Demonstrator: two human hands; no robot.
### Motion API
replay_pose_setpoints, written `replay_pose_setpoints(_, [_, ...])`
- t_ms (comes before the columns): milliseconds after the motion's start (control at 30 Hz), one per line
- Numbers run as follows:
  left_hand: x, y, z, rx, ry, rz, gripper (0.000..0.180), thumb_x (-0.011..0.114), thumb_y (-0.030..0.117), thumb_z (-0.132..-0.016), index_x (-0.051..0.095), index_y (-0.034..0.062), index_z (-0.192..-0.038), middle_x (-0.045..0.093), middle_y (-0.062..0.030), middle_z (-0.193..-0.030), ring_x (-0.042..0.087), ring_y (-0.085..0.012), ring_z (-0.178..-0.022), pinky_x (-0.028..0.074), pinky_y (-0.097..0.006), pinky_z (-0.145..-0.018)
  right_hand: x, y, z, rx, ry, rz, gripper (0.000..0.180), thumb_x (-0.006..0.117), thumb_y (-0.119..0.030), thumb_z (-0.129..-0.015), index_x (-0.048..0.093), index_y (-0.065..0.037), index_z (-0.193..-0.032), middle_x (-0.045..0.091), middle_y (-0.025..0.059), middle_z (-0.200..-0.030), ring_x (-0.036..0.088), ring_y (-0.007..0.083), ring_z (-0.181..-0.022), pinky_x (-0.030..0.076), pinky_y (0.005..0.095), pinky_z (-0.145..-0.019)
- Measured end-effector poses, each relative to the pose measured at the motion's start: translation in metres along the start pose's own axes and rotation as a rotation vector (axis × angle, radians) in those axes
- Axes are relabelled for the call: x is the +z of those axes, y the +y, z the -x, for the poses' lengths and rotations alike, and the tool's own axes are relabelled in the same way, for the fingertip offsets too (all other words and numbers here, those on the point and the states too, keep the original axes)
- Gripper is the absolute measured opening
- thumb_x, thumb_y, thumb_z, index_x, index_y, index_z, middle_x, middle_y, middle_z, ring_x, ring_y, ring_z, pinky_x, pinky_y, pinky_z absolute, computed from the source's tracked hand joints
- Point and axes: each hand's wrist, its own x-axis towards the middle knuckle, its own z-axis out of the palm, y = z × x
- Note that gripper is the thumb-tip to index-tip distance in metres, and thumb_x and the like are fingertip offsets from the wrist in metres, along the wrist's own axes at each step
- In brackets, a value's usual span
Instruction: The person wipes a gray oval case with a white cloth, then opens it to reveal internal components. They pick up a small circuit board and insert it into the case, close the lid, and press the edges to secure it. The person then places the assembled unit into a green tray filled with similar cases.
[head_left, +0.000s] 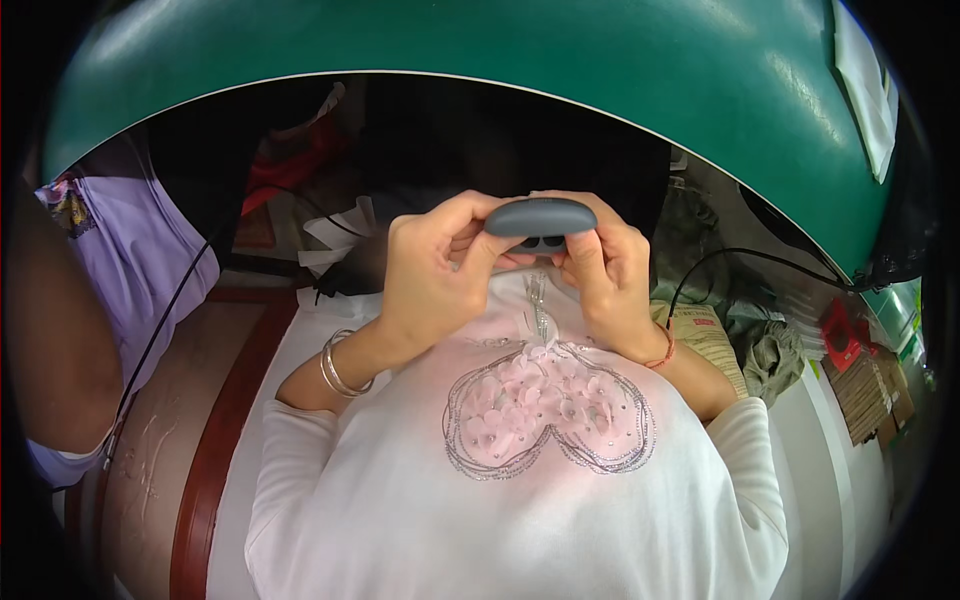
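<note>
The grey case (pixel 540 218) sits between left hand (pixel 432 270) and right hand (pixel 612 275), each gripping one end, neither nearer, its long axis left-to-right, short of the green worktop (pixel 700 75).

Light seems to come from above, leaving pale glare on the smooth green desk (pixel 480 38) at upper left and right; beneath it, the upper centre sinks into near-black shadow. The white fabric shirt (pixel 450 530) at lower centre is bright. The dark grey oval case (pixel 540 217) above centre looks fairly sharp. Fisheye distortion bows the desk's edge; the corners are black, the right rim soft.
</note>
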Motion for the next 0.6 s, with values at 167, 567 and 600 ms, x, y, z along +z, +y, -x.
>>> replay_pose_setpoints(167, [-0.009, 0.019, -0.007, -0.19, -0.072, 0.188, 0.02, 0.056, 0.012, -0.098, 0.06, -0.0059, -0.104, 0.069, -0.0148, -0.091, 0.071, -0.0182, -0.073, 0.06, -0.026, -0.063, -0.016, -0.014, -0.008, 0.324, -0.141, -0.427, 0.039, 0.044, -0.034, -0.103, 0.063, -0.001, -0.108, 0.057, 0.0005, -0.069, 0.045, 0.0049, -0.053, 0.037, 0.0203, -0.05])
replay_pose_setpoints(567, [-0.007, 0.046, 0.01, -0.463, -0.127, 0.426, 0.028, 0.058, 0.024, -0.098, 0.06, -0.0032, -0.099, 0.068, -0.0126, -0.083, 0.067, -0.0139, -0.067, 0.057, -0.024, -0.062, -0.021, -0.036, 0.007, 0.14, -0.276, -0.347, 0.031, 0.063, -0.017, -0.095, 0.059, 0.001, -0.12, 0.061, 0.0041, -0.091, 0.052, 0.0045, -0.065, 0.039, 0.0195, -0.05])
replay_pose_setpoints(600, [-0.008, 0.045, 0.01, -0.462, -0.134, 0.423, 0.028, 0.058, 0.024, -0.098, 0.06, -0.0031, -0.101, 0.067, -0.0115, -0.084, 0.067, -0.0131, -0.069, 0.056, -0.024, -0.064, -0.02, -0.035, 0.008, 0.183, -0.272, -0.377, 0.031, 0.062, -0.018, -0.095, 0.059, 0.001, -0.119, 0.061, 0.0041, -0.091, 0.053, 0.0047, -0.066, 0.04, 0.0197, -0.051])
